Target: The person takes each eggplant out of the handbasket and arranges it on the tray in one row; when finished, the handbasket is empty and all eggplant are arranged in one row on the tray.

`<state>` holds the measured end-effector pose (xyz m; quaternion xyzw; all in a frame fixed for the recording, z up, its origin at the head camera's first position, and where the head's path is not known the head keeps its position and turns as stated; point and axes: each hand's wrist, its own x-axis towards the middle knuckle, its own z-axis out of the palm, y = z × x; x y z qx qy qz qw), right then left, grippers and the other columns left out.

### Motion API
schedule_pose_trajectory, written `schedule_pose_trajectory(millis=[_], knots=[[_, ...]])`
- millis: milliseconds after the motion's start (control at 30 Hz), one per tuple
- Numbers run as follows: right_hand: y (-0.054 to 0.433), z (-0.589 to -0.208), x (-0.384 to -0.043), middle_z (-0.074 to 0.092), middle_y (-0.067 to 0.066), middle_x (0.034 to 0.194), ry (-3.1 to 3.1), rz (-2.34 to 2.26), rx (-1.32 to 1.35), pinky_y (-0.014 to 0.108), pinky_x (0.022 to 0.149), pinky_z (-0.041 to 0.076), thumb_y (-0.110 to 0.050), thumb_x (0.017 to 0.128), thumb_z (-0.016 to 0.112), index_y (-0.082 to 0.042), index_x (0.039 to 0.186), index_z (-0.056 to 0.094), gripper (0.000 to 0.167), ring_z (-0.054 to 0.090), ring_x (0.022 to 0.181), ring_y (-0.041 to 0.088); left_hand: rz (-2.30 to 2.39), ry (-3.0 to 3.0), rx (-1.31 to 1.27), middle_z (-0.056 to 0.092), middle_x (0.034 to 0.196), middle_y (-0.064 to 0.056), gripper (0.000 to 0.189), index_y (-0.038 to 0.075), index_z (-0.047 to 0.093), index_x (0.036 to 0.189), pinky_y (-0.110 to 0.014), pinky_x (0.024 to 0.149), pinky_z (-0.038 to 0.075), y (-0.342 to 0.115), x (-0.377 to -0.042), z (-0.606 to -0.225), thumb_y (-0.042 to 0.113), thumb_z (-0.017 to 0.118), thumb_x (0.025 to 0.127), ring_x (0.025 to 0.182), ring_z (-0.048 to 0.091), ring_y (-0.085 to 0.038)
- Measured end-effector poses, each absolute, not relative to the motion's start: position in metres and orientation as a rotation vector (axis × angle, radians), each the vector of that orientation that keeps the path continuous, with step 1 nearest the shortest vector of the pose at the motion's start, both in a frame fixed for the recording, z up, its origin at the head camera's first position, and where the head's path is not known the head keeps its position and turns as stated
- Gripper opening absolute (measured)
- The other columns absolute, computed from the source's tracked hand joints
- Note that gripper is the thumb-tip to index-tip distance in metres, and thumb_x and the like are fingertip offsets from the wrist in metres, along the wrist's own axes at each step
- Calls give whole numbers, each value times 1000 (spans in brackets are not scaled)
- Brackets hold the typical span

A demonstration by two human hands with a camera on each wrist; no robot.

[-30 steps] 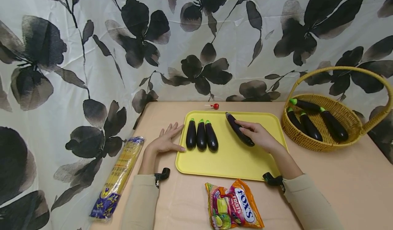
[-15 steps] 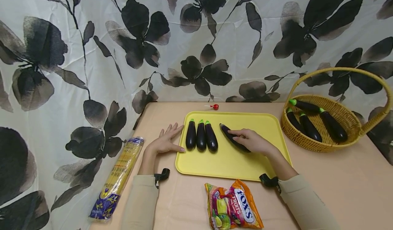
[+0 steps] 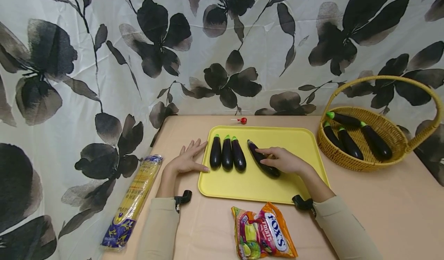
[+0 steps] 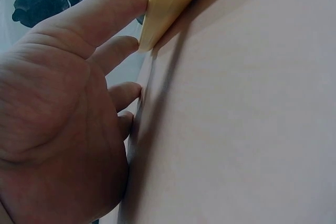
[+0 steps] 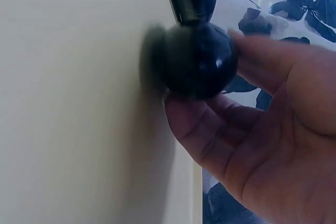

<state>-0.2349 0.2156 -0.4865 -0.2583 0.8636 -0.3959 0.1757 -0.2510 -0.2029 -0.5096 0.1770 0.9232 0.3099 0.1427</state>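
The dark eggplant (image 3: 258,158) is lying aslant on the yellow tray (image 3: 236,187), right of a row of three eggplants (image 3: 227,154), its narrow end pointing far and left and its rounder end pointing near and right. It is probably offering a firm, fairly light body, stiff enough to take a moderate squeeze, but its glossy skin is likely making it slippery and its round section ready to roll. The middle of the body is looking like the surest place to hold, with finger and thumb bearing on opposite sides; the tapering far end is giving less to grip. The right hand (image 3: 286,160) is doing about that, reaching in from the right and pinching the body between thumb and fingers, the gap between them matching its thickness. How hard it is squeezing, I cannot tell. The left hand (image 3: 187,160) is resting at the tray's left edge with fingers spread well apart, thumb and forefinger touching the rim and nothing lying in its grasp. Farther right, a wicker basket (image 3: 341,161) is holding more eggplants.
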Motion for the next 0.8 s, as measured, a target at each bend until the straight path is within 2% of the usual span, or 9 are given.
schedule_pose_trajectory(millis=[133,300,500,800], knots=[[214,-486,-234,54,11,96,2408,-1102,-746,30,66,40,-23,102,69,-12,158,47,61,48,79,20,897,2655,507,1,176,-11,116,30,22,167,-60,126,-18,-203,-251,-510,56,88,76,162,-12,-34],[210,-487,-238,57,10,102,2437,-1086,-738,33,71,41,-26,101,70,-14,159,46,64,50,85,22,898,2662,506,1,176,-10,116,30,23,167,-60,126,-18,-203,-251,-510,56,88,75,162,-12,-34],[201,-488,-244,66,13,124,2456,-1098,-768,34,82,48,-31,100,71,-8,158,45,67,58,98,22,895,2660,506,1,176,-10,116,30,23,167,-60,126,-18,-203,-251,-510,57,88,75,162,-12,-33],[191,-486,-245,63,18,131,2448,-1074,-838,39,92,53,-31,100,72,-4,157,45,69,60,107,26,907,2658,505,2,176,-11,115,30,24,167,-60,126,-18,-203,-251,-508,57,88,75,162,-12,-34]])
